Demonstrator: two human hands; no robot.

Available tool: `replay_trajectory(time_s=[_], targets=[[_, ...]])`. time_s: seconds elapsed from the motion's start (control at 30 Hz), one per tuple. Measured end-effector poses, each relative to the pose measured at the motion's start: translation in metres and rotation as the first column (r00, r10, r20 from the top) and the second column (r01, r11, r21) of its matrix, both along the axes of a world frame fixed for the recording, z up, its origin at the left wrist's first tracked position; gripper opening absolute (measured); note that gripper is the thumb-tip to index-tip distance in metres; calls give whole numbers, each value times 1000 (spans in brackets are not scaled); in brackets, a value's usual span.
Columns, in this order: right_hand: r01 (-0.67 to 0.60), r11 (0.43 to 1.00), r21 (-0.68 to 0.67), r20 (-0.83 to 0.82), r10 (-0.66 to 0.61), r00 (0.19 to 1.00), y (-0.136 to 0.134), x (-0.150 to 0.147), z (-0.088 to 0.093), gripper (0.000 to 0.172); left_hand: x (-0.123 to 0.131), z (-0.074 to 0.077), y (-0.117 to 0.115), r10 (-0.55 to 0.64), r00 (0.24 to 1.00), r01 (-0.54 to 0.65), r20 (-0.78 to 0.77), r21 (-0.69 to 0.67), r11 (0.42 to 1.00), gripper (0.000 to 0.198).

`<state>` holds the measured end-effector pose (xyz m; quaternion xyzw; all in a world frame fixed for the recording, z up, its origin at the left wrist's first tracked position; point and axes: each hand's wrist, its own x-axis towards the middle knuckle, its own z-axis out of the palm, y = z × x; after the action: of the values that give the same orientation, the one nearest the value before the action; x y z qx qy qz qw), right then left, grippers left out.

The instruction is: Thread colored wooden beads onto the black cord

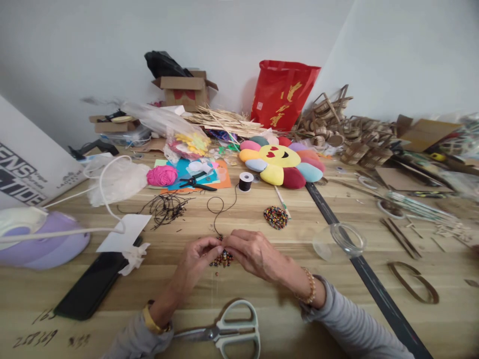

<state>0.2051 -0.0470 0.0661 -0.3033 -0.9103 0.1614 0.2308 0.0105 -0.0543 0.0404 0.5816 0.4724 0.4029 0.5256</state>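
My left hand (195, 260) and my right hand (255, 253) meet over the wooden table (239, 214), both pinched on a string of small coloured beads (222, 259). A thin black cord (219, 212) runs from the beads up to a black cord spool (246, 181). A pile of loose coloured beads (276, 217) lies just beyond my right hand. Pale-handled scissors (228, 331) lie close to me, between my forearms.
A clear plastic jar (339, 241) lies on its side to the right. A black phone (93, 284), a white card (124, 232) and a purple object (45, 247) sit left. A flower-shaped plush cushion (281, 162), black snips (196, 182), pink yarn (161, 175) and a red bag (282, 93) stand farther back.
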Motion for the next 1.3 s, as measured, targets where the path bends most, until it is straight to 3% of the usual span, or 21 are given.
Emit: replay_trajectory(time_s=[0.27,0.63,0.83,1.1,1.3], targets=[[12,997,76,89,-19,996,-1,-1,7,18,0,2,2,6,998,0,70,-79,997,23],[-13,993,120,166,-7,986,3,2,6,15,1,-11,2,14,978,24,209,-178,984,18],[-40,992,123,150,21,988,4,4,5,16,2,-7,0,30,993,-17,118,-109,994,17],[-46,972,232,271,-19,962,-3,-2,3,14,5,-17,1,76,996,-73,45,-57,996,17],[-6,965,261,253,-63,965,-5,-5,-5,15,8,-14,-2,80,996,-76,-34,103,992,13]])
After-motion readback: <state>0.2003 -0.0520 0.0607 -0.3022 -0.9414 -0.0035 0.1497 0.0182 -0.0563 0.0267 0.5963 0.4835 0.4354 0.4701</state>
